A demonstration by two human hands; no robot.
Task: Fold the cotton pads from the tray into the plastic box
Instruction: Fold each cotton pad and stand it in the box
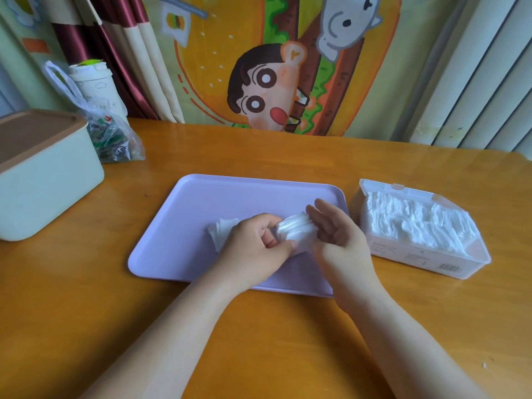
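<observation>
While hovering over the lilac plastic tray (201, 203), left hand (256, 249) pinches a white cotton pad stack (296, 230); right hand (336, 234) cups it, fingers loosely open.

This looks like a room in a home. A glossy wooden table (259, 156) stands against a bright cartoon wall cloth (273, 67), with maroon and cream curtains (123, 53) at the left. A lidded storage box (43, 174), a paper cup (93, 82) and a plastic bag (112, 136) of small packets sit on the table.
</observation>
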